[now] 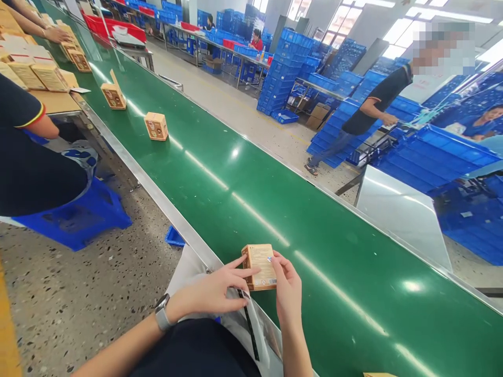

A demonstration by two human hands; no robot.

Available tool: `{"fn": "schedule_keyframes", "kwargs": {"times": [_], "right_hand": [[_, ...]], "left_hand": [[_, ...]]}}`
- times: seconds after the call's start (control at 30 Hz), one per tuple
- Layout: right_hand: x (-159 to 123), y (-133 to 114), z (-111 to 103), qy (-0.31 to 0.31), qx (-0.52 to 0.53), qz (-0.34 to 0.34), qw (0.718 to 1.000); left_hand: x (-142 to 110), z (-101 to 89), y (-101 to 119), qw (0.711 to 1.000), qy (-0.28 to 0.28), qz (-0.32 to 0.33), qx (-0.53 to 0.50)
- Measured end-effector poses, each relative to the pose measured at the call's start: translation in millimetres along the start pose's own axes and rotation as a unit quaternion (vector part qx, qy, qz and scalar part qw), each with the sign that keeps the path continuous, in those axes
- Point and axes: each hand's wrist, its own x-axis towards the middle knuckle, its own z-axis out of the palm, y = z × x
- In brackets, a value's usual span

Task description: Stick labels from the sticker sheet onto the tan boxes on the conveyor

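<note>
A small tan and brown carton (262,267) lies at the near edge of the green conveyor belt, its printed panel with a barcode facing up. My left hand (222,290) rests against the carton's left side, two fingers stretched across it. The thumb and curled fingers of that hand are closed at the top of a pale glossy strip with a dark edge (250,327), which hangs over the belt's rim. My right hand (288,283) is at the carton's right edge, thumb and forefinger pinched at a small blue-and-white sticker (270,258) on the panel.
Up the green belt (220,157) stand a carton (156,126) and another with a raised flap (113,97). A co-worker sits on a blue stool (78,214) at left, beside stacked cartons (49,77). Blue crates (436,152) and a person stand across the belt.
</note>
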Motion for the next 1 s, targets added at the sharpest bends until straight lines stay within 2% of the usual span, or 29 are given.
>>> {"fn": "schedule_keyframes", "kwargs": {"times": [0.17, 0.3, 0.47, 0.67, 0.73, 0.83, 0.9, 1.0], "right_hand": [[-3, 1, -8, 0.012, -0.016, -0.002, 1.0], [-7, 3, -12, 0.027, -0.071, -0.037, 0.996], [-18, 1, -16, 0.093, -0.212, -0.088, 0.969], [-8, 0, -31, 0.121, -0.25, -0.087, 0.957], [-4, -3, -37, 0.127, -0.269, -0.1, 0.949], [-8, -12, -43, 0.144, -0.29, -0.146, 0.935], [-16, -19, -43, 0.104, -0.292, -0.174, 0.935], [-30, -24, -36, -0.056, -0.298, -0.22, 0.927]], "left_hand": [[2, 3.4, 10, 0.999, -0.024, 0.012, -0.026], [4, 7.2, 13, 0.999, -0.035, 0.006, -0.021], [7, 13.0, 14, 0.998, -0.049, 0.019, -0.016], [10, 19.4, 11, 0.997, -0.064, 0.042, -0.029], [10, 19.9, 11, 0.998, -0.04, 0.029, -0.041], [8, 18.1, 13, 0.995, 0.048, -0.065, -0.06], [6, 16.1, 15, 0.984, 0.108, -0.12, -0.079], [4, 14.4, 18, 0.973, 0.144, -0.133, -0.122]]}}
